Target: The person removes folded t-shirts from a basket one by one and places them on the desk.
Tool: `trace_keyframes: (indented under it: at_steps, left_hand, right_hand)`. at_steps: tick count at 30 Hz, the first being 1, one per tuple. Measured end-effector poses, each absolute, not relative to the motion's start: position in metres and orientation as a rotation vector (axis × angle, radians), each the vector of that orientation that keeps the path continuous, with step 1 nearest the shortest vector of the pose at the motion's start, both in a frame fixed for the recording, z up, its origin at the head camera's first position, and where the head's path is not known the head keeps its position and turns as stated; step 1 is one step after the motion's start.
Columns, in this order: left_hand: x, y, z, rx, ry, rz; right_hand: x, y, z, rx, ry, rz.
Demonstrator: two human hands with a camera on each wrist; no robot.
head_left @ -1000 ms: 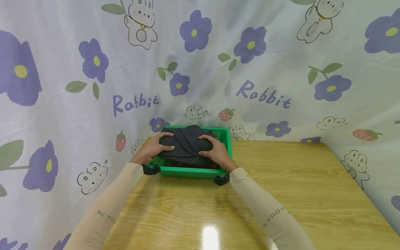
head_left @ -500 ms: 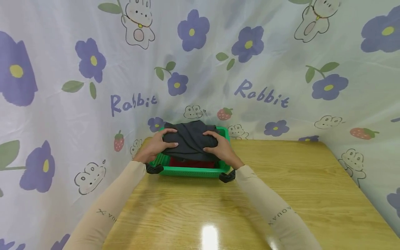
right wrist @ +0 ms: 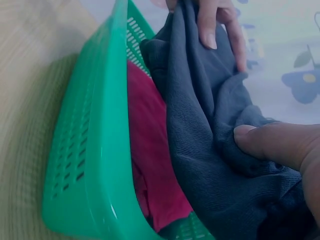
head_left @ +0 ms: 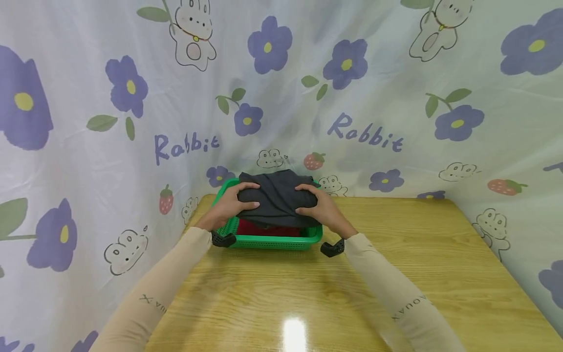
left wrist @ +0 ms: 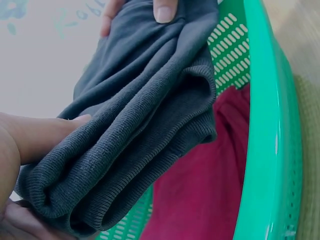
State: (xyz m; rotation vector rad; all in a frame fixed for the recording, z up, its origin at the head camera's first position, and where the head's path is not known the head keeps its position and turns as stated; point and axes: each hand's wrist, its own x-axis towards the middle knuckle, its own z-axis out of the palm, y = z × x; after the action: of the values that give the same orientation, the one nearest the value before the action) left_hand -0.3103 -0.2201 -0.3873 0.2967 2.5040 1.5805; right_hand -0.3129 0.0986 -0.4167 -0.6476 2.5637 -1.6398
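**Folded dark grey garment (head_left: pixel 279 198) held at both ends over a green perforated basket (head_left: pixel 268 240)**

From my remote seat, I read the head view from the left. A floral rabbit-print curtain (head_left: pixel 281 93) hangs beside and behind the workspace. The left sleeve (head_left: pixel 154 283) leads to a black wrist mount (head_left: pixel 223 239), and beyond it the left hand (head_left: pixel 229 203) grips the left end of the garment, pinching it between thumb and fingers; some fingers are hidden by cloth. The left wrist view shows ribbed edges stacked in layers there, so I judge that squeezing them together stops the fold from slipping.

In the middle, the garment spans the gap between the hands, above the basket. I can't tell whether it touches the rim or what type of clothing it is. Below it, a red cloth (head_left: pixel 264 230) lies inside the basket, whose walls presumably keep the fabric gathered.

Next along, the right hand (head_left: pixel 324 208) pinches the opposite end, its thumb pressing into soft creases; its other fingers are partly out of sight. Gripping opposite ends probably shares the weight and limits sagging. The right sleeve (head_left: pixel 396 288) angles over the wooden table (head_left: pixel 440 254), which supports the basket.
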Motion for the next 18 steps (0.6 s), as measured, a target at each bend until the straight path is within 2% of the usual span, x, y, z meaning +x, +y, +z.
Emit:
trace_keyframes:
  at_steps: [18]
  left_hand:
    - [-0.306,-0.19,-0.382,0.354,2.438,1.589]
  right_hand:
    - [-0.309,0.136,-0.415,-0.617,2.556,-1.654]
